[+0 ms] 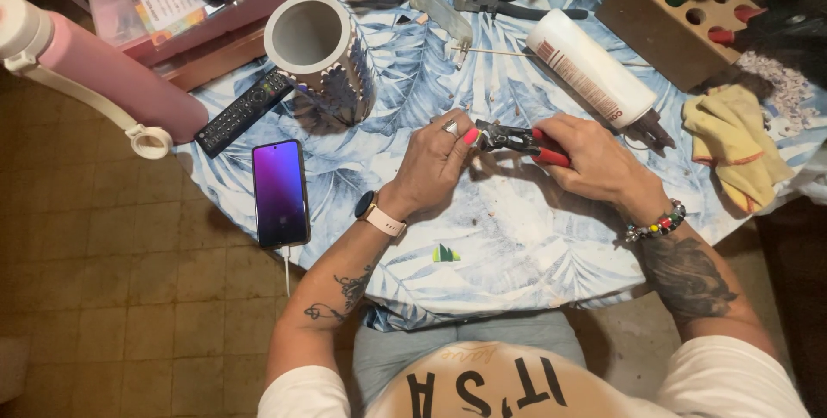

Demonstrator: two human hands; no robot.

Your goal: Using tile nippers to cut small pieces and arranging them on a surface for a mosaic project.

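My right hand (596, 162) grips red-handled pliers (519, 140), their dark jaws pointing left. My left hand (435, 164) pinches a very small piece right at the jaw tips; the piece itself is too small to make out. Both hands hover over the middle of a round table with a blue-and-white leaf-print cloth (508, 246). A watch sits on my left wrist and a bead bracelet on my right.
A grey patterned vase (320, 55) lies on its side beside a black remote (244, 111). A lit phone (280, 193) is at the table's left edge, a white tube (589, 68) and yellow cloth (736, 149) to the right. A wooden tool block (668, 18), black pliers (517, 2) and a pink bottle (103, 69) also show.
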